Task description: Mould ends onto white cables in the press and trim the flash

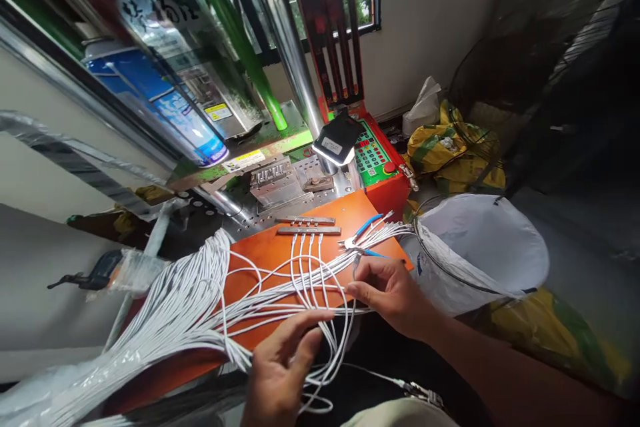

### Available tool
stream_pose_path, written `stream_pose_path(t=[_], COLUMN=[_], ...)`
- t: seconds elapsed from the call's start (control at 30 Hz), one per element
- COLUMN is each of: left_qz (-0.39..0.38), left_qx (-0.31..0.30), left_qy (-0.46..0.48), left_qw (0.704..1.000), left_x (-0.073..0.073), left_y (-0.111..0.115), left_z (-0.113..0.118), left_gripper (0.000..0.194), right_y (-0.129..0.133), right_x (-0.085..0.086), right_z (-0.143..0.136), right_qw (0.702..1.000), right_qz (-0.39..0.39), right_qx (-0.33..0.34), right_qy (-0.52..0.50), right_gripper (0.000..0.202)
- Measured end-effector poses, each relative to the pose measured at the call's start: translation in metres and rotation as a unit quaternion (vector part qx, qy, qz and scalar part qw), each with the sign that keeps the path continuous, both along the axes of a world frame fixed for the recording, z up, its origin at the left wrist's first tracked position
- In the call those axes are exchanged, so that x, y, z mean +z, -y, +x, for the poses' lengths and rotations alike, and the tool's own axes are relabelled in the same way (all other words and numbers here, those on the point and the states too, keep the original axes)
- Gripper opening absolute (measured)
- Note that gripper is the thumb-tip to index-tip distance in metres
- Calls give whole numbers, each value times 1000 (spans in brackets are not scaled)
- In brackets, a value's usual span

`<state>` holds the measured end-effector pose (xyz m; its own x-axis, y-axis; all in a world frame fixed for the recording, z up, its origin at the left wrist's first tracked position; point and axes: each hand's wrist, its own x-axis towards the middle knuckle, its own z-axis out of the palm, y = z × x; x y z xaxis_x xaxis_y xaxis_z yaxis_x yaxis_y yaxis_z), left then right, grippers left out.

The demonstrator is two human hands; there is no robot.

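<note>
In the head view my right hand [387, 290] has its thumb and forefinger pinched on a white cable [354, 307], near its end, above the right part of an orange board [357, 203]. My left hand [283, 367] is by the board's front edge, its fingers stretched out and thumb apart, with loops of white cable [345, 340] beside it. Two slim metal bars [310, 231] lie on the board, with several cable ends set along the nearer one. Blue-handled cutting pliers [351, 242] rest on the board beyond my right hand.
A thick bundle of white cables [185, 287] spreads over the left side. A press with a metal mould [273, 180] stands behind, near a red control box [387, 190] and a blue spray can [160, 103]. At right is a hoop-rimmed white bag [490, 233].
</note>
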<state>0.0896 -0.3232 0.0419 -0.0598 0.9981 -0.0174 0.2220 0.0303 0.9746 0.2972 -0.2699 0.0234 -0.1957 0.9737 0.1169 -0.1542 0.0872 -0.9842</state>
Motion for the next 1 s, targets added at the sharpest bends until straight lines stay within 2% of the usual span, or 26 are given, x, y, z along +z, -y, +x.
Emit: stream_pose_path(t=[0.1,0.2,0.23,0.33,0.4,0.47,0.6,0.67,0.73,0.8,0.87,0.9,0.93,0.97,1.0], left_qz=[-32,-39,-33,-5,11,28,69,91,103,87,30,-6,-41,-71,-94], left_qx=[-117,-174,-182,-209,-222,-228,-226,-224,-223,-197,-124,-75,-25,19,53], left_qy=[43,34,17,-26,-33,-32,-50,-81,-104,-84,-6,54,120,186,245], left_qw=[992,983,983,978,974,973,971,967,964,973,992,996,992,980,964], left_x=[-1,-11,-14,-19,-17,-14,-9,-11,-17,-23,-27,-29,-29,-28,-27], left_y=[-14,-19,-19,-15,-14,-16,-19,-18,-16,-15,-16,-17,-19,-21,-23], left_z=[21,28,27,23,21,21,25,27,26,22,17,15,14,15,16], left_gripper=[39,35,34,30,26,23,23,22,22,25,31,35,39,43,45], right_y=[7,12,13,18,21,23,27,26,24,21,19,19,20,23,27], right_x=[-4,-7,-7,-6,-3,1,4,2,-2,-5,-6,-5,-4,-2,-1], right_z=[-5,7,15,37,47,50,47,49,60,81,103,109,110,105,93], right_qw=[999,996,994,983,964,944,917,891,850,795,739,724,726,749,785], right_qz=[12,13,19,94,171,229,278,307,315,272,203,178,162,150,136], right_qx=[21,51,52,39,48,60,57,48,49,82,112,113,107,102,106], right_qy=[35,73,89,154,198,229,279,331,420,536,633,657,659,638,594], right_gripper=[32,20,16,33,21,17,21,20,19,23,23,20,13,9,18])
